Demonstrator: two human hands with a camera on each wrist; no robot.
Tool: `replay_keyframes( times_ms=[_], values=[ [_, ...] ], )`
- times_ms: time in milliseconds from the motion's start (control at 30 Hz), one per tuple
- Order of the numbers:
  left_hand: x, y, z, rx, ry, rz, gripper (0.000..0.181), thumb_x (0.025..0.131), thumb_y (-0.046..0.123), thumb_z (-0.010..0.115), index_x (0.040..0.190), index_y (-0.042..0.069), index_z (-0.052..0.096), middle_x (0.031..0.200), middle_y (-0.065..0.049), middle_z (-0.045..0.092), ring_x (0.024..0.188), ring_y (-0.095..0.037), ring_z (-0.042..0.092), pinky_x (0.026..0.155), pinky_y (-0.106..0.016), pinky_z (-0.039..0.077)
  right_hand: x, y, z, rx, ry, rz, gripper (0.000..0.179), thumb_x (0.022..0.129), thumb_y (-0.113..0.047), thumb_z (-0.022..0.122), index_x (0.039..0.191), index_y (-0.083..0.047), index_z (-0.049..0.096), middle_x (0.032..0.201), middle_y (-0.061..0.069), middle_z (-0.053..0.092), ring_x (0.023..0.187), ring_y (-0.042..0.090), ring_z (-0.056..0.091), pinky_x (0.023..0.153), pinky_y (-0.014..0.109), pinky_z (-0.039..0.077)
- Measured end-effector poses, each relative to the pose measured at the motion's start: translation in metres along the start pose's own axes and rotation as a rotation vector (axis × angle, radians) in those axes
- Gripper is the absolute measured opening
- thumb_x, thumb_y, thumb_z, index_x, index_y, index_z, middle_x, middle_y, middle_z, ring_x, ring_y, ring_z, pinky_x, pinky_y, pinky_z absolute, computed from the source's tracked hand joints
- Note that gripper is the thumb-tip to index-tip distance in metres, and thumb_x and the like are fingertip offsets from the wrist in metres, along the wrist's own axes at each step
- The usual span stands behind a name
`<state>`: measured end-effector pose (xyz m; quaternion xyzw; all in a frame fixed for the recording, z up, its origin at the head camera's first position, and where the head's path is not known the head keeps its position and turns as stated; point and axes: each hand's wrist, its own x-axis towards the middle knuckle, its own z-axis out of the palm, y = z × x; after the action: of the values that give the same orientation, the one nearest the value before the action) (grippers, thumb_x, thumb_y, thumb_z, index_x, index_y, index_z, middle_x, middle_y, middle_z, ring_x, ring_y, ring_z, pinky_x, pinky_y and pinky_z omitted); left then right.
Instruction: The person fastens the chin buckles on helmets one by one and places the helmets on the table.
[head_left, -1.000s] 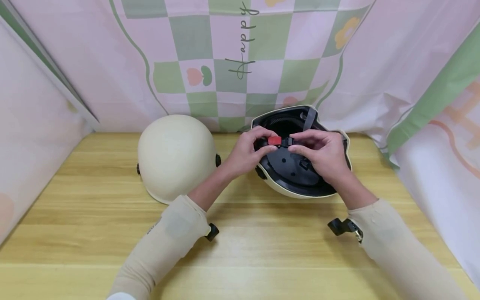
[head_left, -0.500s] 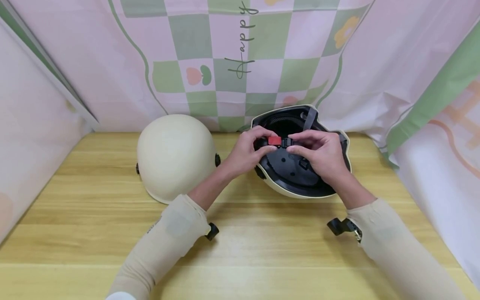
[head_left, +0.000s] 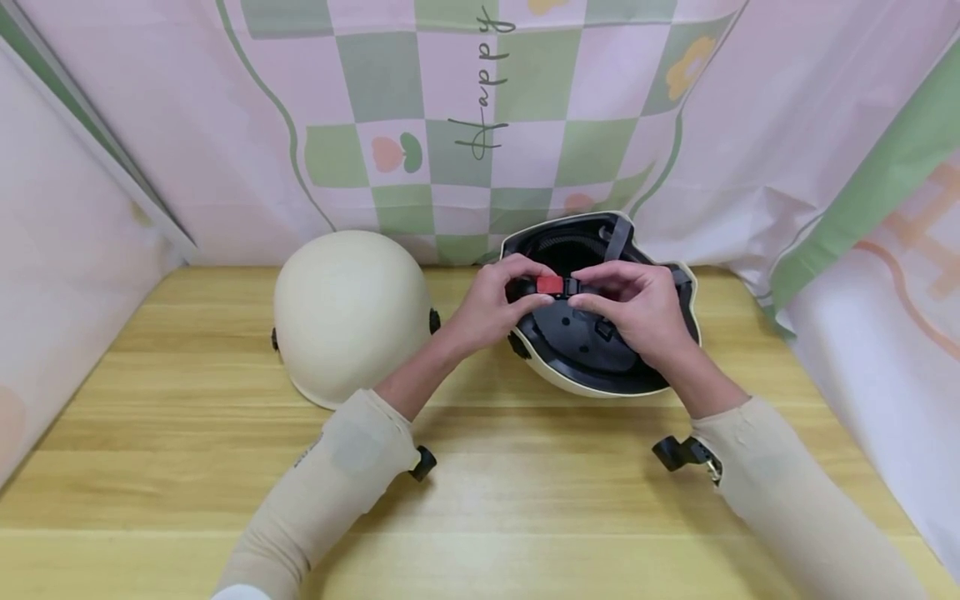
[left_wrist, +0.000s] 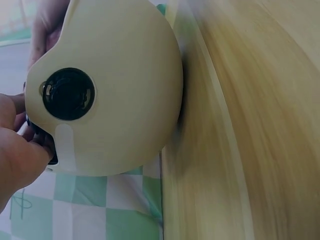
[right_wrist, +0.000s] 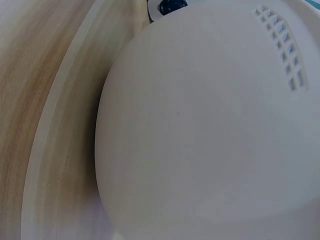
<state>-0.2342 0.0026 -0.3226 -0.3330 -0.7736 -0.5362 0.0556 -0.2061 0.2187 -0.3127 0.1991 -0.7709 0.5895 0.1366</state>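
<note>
A cream helmet [head_left: 558, 380] lies upside down on the table, its black padded inside facing up. Over its opening, my left hand [head_left: 487, 307] pinches the red-topped half of a chin-strap buckle [head_left: 550, 285] between thumb and forefinger. Opposite it, my right hand [head_left: 651, 315] pinches the black half [head_left: 572, 287], the two halves meeting end to end. In the left wrist view, my left fingers reach the rim beside the helmet's black round side knob [left_wrist: 69, 94]. The right wrist view is mostly filled by the outer shell [right_wrist: 200, 125]; no hand shows there.
To the left, a second cream helmet [head_left: 348, 312] sits dome up, with black knobs at its sides. Both helmets rest on a wooden table [head_left: 495, 508]. A checked curtain [head_left: 457, 108] hangs right behind them, with more cloth at both sides.
My right fingers have edged slightly left, bringing the black buckle half closer to the red one. My left hand and both helmets have hardly moved.
</note>
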Motion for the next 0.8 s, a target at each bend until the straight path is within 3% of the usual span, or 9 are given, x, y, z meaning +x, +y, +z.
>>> replay_keyframes(
  times_ms=[333, 533, 700, 800],
  values=[
    [-0.003, -0.006, -0.004, 0.025, 0.008, 0.012, 0.03, 0.091, 0.006, 0.079, 0.119, -0.003, 0.073, 0.118, -0.016, 0.069, 0.107, -0.024, 0.061, 0.092, -0.022, 0.048, 0.0, 0.001, -0.006, -0.131, -0.047, 0.027, 0.027, 0.083, 0.007, 0.083, 0.108, 0.01, 0.074, 0.096, -0.013, 0.075, 0.085, 0.002, 0.071, 0.077, 0.013, 0.055],
    [-0.004, -0.01, -0.007, 0.054, 0.062, 0.042, 0.03, 0.092, -0.001, 0.077, 0.12, -0.008, 0.07, 0.122, -0.019, 0.067, 0.11, -0.028, 0.064, 0.097, -0.024, 0.052, -0.003, 0.0, -0.02, -0.252, -0.077, 0.003, 0.027, 0.085, 0.0, 0.084, 0.111, 0.004, 0.076, 0.101, -0.009, 0.076, 0.088, 0.001, 0.071, 0.079, 0.013, 0.054],
    [-0.007, -0.014, -0.007, 0.125, 0.138, 0.081, 0.032, 0.092, -0.007, 0.074, 0.124, -0.009, 0.068, 0.125, -0.02, 0.064, 0.114, -0.03, 0.063, 0.099, -0.026, 0.052, -0.006, -0.001, -0.04, -0.41, 0.044, -0.114, 0.024, 0.086, 0.001, 0.082, 0.109, 0.002, 0.078, 0.103, -0.005, 0.075, 0.086, -0.003, 0.066, 0.078, 0.009, 0.049],
    [-0.008, -0.015, -0.007, 0.212, 0.198, 0.103, 0.035, 0.091, -0.005, 0.076, 0.125, -0.006, 0.069, 0.129, -0.019, 0.061, 0.119, -0.03, 0.06, 0.103, -0.028, 0.05, -0.005, 0.005, -0.059, -0.512, 0.138, -0.183, 0.024, 0.087, 0.004, 0.079, 0.111, 0.004, 0.077, 0.111, 0.008, 0.076, 0.102, -0.003, 0.064, 0.091, 0.01, 0.045]
  ],
)
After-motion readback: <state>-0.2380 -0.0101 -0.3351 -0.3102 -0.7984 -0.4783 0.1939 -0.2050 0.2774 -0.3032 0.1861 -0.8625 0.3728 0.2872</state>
